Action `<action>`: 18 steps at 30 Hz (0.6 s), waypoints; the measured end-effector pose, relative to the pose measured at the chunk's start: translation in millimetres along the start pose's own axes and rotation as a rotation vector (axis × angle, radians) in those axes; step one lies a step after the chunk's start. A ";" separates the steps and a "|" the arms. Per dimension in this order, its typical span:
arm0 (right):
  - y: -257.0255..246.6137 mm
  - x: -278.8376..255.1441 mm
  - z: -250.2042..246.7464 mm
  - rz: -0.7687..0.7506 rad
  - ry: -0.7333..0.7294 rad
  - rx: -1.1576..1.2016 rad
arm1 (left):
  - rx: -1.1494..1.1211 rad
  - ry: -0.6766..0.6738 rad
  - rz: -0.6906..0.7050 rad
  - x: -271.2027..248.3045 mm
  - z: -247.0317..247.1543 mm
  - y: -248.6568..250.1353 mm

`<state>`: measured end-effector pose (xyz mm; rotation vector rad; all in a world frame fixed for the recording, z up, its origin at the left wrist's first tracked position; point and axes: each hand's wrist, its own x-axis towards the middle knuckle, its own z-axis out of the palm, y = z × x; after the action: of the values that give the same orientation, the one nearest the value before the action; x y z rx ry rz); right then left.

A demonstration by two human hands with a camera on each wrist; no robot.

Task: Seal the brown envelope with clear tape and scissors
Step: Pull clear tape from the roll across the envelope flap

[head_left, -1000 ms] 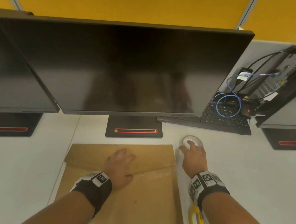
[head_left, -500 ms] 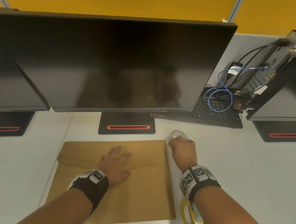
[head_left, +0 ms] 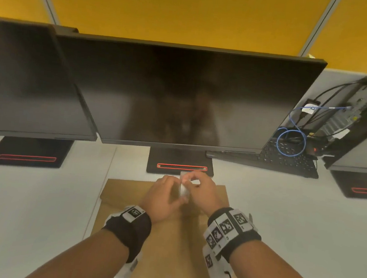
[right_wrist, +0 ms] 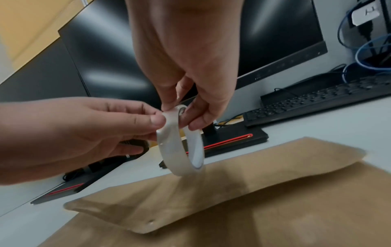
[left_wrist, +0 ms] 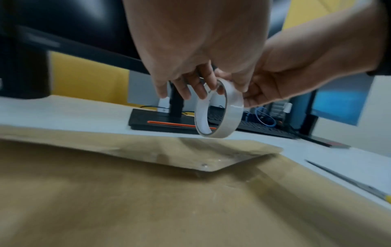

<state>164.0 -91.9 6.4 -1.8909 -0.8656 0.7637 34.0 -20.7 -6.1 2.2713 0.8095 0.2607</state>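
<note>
The brown envelope [head_left: 166,252] lies flat on the white desk, its flap [left_wrist: 190,155] folded down but lifting slightly at the tip. Both hands hold the clear tape roll [head_left: 183,187] upright just above the flap. My right hand [head_left: 204,189] pinches the top of the roll [right_wrist: 180,147] between thumb and fingers. My left hand [head_left: 166,196] grips the roll's outer rim, its thumb [right_wrist: 155,120] pressed on the tape. In the left wrist view the roll [left_wrist: 217,108] hangs under my left hand's fingers [left_wrist: 190,90]. The scissors [left_wrist: 349,182] lie on the desk to the envelope's right.
A black monitor [head_left: 182,93] stands right behind the envelope, its base [head_left: 181,164] close to the hands. More monitors flank it left and right. A black keyboard [head_left: 289,161] and blue cable [head_left: 291,141] sit at the back right. Bare white desk [head_left: 34,213] lies to the left.
My right hand lifted the tape roll off the desk and carried it left over the envelope. My left hand came off the flap and took hold of the roll too.
</note>
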 end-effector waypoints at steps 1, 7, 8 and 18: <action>-2.0 -1.1 5.4 0.000 -0.025 0.030 | -0.034 -0.006 -0.041 -1.9 -5.3 -4.1; -8.2 -6.8 39.1 -0.017 -0.095 0.048 | -0.194 -0.152 -0.135 -18.4 -18.3 -40.5; -8.5 -7.3 44.8 -0.024 -0.083 0.035 | -0.207 -0.159 -0.136 -20.4 -19.4 -43.2; -4.0 -9.3 51.0 0.028 0.034 -0.026 | -0.176 -0.115 -0.119 -28.7 -26.6 -48.5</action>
<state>117.8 -74.3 -9.5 -1.9373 -0.8332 0.7390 -22.3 3.4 -18.3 2.0458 0.8252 0.1387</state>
